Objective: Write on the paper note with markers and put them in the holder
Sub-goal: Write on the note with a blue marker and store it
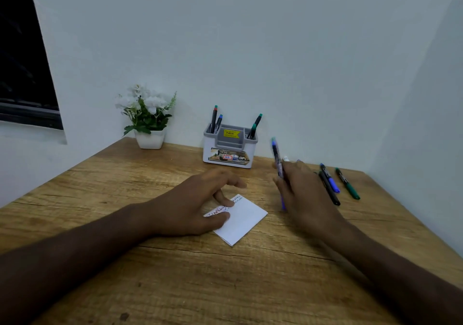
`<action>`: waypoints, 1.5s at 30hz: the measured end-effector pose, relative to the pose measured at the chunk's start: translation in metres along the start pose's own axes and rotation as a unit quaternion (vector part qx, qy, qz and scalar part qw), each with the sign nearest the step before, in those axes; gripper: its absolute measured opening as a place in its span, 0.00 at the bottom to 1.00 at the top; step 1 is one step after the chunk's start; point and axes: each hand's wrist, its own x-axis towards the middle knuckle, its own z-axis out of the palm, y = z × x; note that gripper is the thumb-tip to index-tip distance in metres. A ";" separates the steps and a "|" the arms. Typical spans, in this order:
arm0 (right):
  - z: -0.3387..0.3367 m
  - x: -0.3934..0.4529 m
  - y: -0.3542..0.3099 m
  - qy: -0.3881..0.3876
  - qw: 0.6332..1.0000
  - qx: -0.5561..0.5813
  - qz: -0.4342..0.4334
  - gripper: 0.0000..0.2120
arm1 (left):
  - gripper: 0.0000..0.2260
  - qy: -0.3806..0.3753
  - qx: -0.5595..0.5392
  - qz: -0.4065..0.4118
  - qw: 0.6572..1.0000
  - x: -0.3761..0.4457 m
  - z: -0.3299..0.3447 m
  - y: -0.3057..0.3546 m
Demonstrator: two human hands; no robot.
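Blue marker, slim black barrel with blue ends (277,160): held upright in the grip of the right hand (304,192), fingers curled round its lower half, raised above the wooden desk (175,269) to the right of the note. The image is blurred here; cap on or off cannot be told.

Left hand (200,199): fingers relaxed and spread, fingertips (226,203) pressing on the left part of the white folded paper note (241,220), holding nothing.

Paper note: lies flat on the desk between the two hands; a few lines of handwriting in more than one colour show along its upper edge, the rest blank.

Loose markers, on the desk just right of the right hand: one black (329,189), one blue (330,179), one green (347,184), lying roughly parallel.

White and grey plastic holder with yellow price sticker (229,149): stands at the back of the desk against the wall, well behind the note; two markers stand in its left compartment, two in its right.

White potted flowers (147,116): left of the holder.

Step in hand, as judged: one marker's turn, either about to write or finished and bound for the holder. The next move calls for a steady note under the left hand, or an upright drop into a compartment.
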 end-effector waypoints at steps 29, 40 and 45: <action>0.006 -0.033 -0.047 -0.134 0.790 0.592 0.085 0.16 | 0.16 -0.005 0.070 -0.009 0.997 0.000 -0.003 0.003; -0.002 -0.025 -0.044 0.023 0.751 0.645 0.139 0.19 | 0.18 -0.045 -0.030 -0.054 0.997 -0.001 -0.010 0.003; -0.001 -0.019 -0.031 0.040 0.746 0.638 0.186 0.16 | 0.10 -0.078 -0.060 -0.040 0.994 -0.003 -0.014 -0.006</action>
